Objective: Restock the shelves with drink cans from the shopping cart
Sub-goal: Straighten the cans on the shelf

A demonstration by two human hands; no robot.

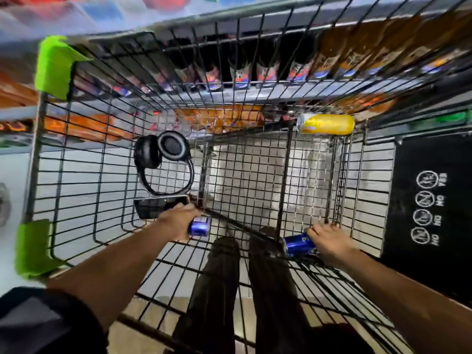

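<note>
Blue cans (200,226), yellow can (325,124)

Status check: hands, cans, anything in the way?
Left hand grips blue can. Right hand grips blue can. Yellow can remains in cart.

- Pale glossy floor (245,169) shows through the wire mesh.
- Store shelving (255,93) runs behind, carrying dark bottles (240,70) and blurred orange packs (84,126).
- Black sign panel (431,200) at right.

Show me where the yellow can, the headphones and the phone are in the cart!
yellow can (328,124): head view, middle of its side, lying down.
headphones (170,145): head view, on the round ear cup.
phone (153,206): head view, on its dark screen, just above the left hand (178,221).
</note>
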